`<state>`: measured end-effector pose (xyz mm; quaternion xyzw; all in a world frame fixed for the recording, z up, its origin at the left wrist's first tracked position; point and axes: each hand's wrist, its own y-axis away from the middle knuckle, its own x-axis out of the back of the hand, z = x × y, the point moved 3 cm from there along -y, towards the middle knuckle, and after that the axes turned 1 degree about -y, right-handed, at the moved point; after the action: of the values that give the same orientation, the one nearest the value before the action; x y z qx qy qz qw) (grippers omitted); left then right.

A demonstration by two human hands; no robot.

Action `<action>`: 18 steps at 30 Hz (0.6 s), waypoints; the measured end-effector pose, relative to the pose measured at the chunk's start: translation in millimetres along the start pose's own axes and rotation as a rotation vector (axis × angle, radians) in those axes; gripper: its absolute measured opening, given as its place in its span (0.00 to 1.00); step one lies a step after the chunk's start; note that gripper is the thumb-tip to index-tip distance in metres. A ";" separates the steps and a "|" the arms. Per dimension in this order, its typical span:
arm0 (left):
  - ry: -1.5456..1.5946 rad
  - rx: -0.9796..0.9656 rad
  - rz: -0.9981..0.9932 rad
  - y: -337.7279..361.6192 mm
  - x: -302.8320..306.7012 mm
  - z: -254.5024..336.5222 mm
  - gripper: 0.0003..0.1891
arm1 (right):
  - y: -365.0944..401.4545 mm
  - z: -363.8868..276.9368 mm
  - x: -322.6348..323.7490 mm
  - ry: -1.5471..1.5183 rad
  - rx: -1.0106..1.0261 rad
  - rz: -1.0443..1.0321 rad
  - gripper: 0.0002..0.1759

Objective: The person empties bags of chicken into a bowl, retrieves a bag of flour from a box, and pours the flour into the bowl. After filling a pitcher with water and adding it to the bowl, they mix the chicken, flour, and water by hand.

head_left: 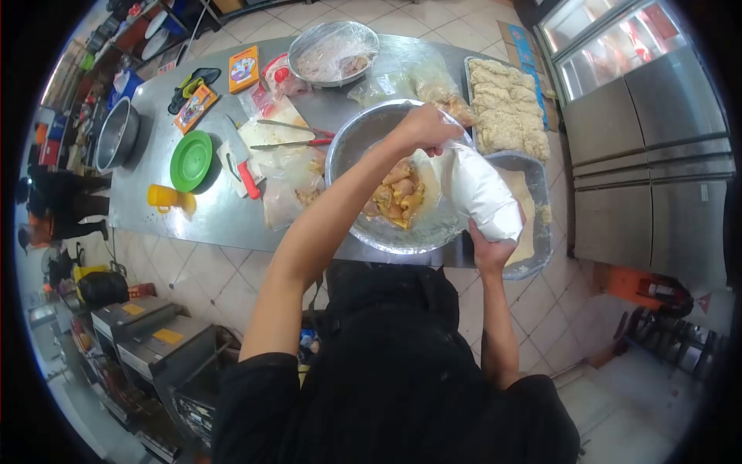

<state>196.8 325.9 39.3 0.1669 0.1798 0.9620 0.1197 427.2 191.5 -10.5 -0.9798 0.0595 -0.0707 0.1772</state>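
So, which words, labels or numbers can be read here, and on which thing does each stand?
Nothing can be read.
Orange packet: print too blurred.
Second orange packet: print too blurred.
Blue pack: print too blurred.
White bag: no print shows.

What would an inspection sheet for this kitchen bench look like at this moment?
Surface: steel table, crowded.
Job's things: white bag held tilted at the edge of a big metal bowl; yellowish meat pieces lie in the bowl.
Clutter: green plate, yellow cup, red-handled knife, film-covered bowl, tray of breaded pieces, empty metal bowl.
Hands: left hand grips the bag's top; right hand holds its lower end.
Cables: nothing seen.
Surroundings: tiled floor, steel fridge, another person at the left edge.
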 end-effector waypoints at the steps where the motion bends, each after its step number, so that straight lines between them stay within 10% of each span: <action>1: 0.010 -0.001 0.008 -12.3 -3.3 -7.5 0.21 | -2.2 -2.4 0.9 0.002 0.005 -0.011 0.46; 18: -0.014 0.208 -0.071 -36.0 -21.2 -28.2 0.16 | -49.6 -45.9 9.0 0.299 -0.051 -0.140 0.32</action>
<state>212.0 343.7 -5.3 0.1786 0.2838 0.9321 0.1370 433.2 220.8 50.8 -0.9643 0.0188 -0.2264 0.1360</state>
